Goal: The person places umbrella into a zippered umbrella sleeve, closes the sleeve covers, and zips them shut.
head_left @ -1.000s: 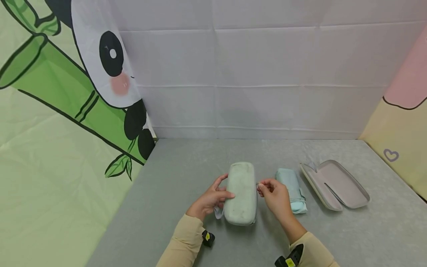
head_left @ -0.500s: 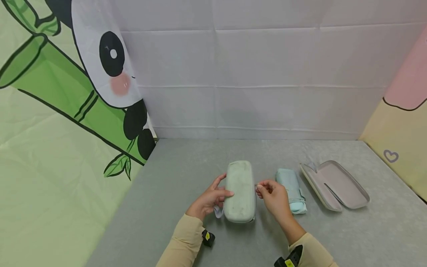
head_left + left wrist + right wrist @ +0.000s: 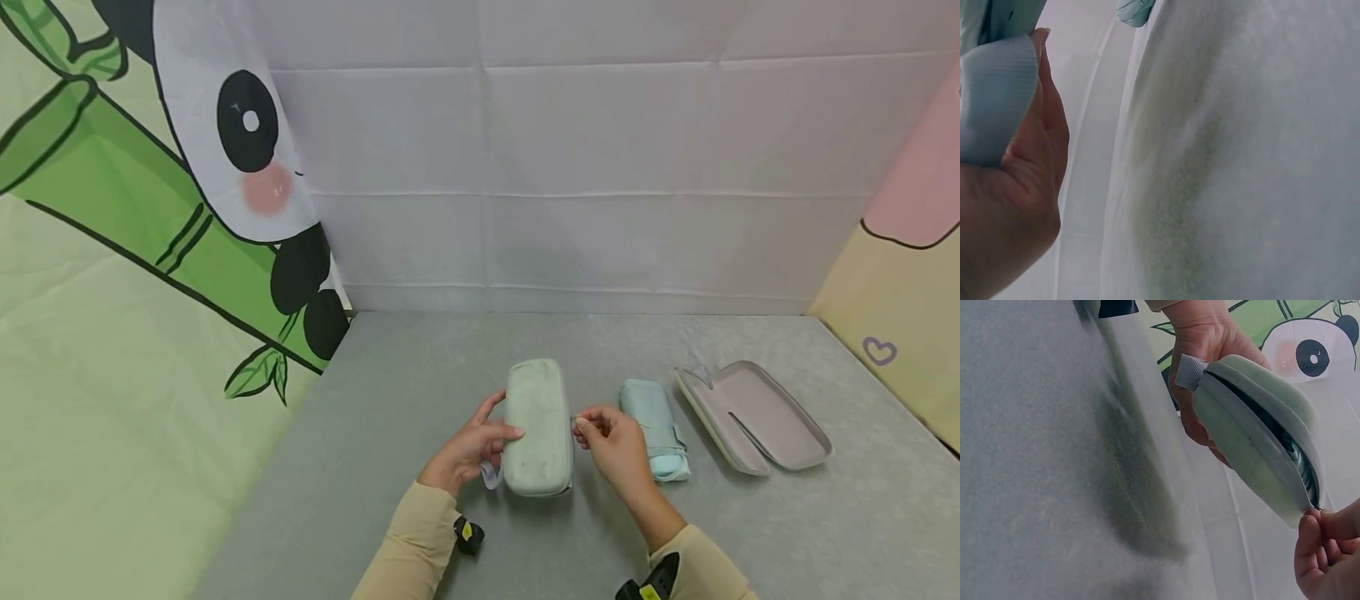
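Observation:
A pale green zippered case (image 3: 537,429) is held above the grey table. My left hand (image 3: 468,450) grips its left side, thumb on the top face. A light fabric tab (image 3: 997,100) hangs by that hand in the left wrist view. On the opposite side my right hand (image 3: 615,442) pinches at the zip; the small pull is mostly hidden by the fingertips. In the right wrist view, the zip of the case (image 3: 1241,419) gapes from the tab end to the pinching fingers of my right hand (image 3: 1329,550). Something dark and teal shows inside.
To the right lies a folded light-teal cloth bundle or pouch (image 3: 654,429). Beyond it rests an opened hard case (image 3: 776,412) with a pinkish-grey inside. A white cloth backdrop (image 3: 570,167) rises behind the grey table (image 3: 420,358).
The green case has shifted slightly left and away from me. My right hand has drifted a little left with it, still pinching the zip. The bundle and opened case have stayed put.

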### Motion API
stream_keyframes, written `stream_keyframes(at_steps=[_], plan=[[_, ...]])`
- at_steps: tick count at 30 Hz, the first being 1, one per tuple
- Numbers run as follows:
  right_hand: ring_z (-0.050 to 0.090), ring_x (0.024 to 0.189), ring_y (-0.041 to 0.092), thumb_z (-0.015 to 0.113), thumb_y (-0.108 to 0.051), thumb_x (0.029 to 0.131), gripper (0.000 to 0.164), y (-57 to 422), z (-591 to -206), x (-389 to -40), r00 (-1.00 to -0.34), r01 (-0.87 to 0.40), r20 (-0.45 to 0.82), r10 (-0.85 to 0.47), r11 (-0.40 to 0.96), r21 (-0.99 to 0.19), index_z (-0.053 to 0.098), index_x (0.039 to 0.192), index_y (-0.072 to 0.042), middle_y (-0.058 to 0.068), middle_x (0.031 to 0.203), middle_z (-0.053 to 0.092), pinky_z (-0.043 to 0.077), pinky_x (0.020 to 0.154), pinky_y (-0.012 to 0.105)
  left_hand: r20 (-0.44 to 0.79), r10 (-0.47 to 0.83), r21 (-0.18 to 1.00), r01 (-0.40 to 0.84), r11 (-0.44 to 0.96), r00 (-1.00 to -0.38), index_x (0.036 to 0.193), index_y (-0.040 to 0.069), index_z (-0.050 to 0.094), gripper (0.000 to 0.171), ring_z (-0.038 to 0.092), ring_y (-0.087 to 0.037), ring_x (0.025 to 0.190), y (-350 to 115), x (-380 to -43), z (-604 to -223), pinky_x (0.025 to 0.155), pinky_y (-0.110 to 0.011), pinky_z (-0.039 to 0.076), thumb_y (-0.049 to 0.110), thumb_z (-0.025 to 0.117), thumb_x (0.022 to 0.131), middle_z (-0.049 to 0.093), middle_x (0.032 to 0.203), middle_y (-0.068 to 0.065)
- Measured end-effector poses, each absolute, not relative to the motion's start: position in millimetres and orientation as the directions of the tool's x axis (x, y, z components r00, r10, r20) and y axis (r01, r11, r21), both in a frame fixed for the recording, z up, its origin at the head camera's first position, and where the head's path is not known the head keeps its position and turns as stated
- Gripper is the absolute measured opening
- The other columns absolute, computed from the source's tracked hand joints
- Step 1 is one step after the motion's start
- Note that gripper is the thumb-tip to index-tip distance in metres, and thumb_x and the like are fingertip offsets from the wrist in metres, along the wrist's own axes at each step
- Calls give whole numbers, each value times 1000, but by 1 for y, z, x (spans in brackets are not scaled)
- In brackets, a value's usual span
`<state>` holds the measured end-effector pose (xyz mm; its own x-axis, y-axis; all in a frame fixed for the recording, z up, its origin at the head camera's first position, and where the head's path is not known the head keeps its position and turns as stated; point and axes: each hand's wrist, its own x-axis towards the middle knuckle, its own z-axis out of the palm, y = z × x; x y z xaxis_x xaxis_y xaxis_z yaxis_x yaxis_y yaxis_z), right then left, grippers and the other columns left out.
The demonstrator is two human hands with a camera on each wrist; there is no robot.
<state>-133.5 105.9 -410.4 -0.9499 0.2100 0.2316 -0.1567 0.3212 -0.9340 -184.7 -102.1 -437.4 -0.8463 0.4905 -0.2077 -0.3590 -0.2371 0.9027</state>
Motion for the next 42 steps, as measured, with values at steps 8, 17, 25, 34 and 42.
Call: stream_keyframes(at_steps=[8,17,25,34,42], plan=[[59,59,12,62,6,85,5,110,-413,-136,-948,-181,253,191,330,-926,64,80,7,11,69,64,50,55,22,-194,454,904,-338,-262,-870,147,22,20,79,66,-20,76,-97,-186,-439,62,-34,53,-3,60,84,59,115,-10],[59,59,13,65,5,84,5,115,-414,-136,-948,-214,275,162,320,-923,64,82,9,14,70,64,49,53,20,-196,385,895,-325,-305,-902,147,21,20,80,66,-21,76,-89,-188,-437,62,-35,53,-4,61,83,61,106,-7],[60,59,13,64,6,83,4,118,-413,-137,-946,-224,283,156,313,-923,64,80,9,13,68,64,49,53,20,-203,375,888,-331,-320,-905,147,19,20,80,67,-21,75,-86,-191,-438,64,-36,53,-3,61,82,61,103,-8],[59,59,13,64,6,83,4,123,-414,-140,-949,-222,276,149,301,-927,64,80,10,14,68,63,49,53,20,-233,352,878,-352,-323,-906,147,22,21,80,67,-23,76,-81,-193,-437,66,-38,53,-2,63,82,60,107,-12],[60,58,14,63,9,83,5,126,-413,-142,-957,-206,258,131,319,-925,63,79,11,14,68,63,49,53,21,-243,344,872,-360,-332,-907,147,21,20,80,66,-23,76,-78,-195,-437,66,-37,53,-1,63,83,59,105,-12]])
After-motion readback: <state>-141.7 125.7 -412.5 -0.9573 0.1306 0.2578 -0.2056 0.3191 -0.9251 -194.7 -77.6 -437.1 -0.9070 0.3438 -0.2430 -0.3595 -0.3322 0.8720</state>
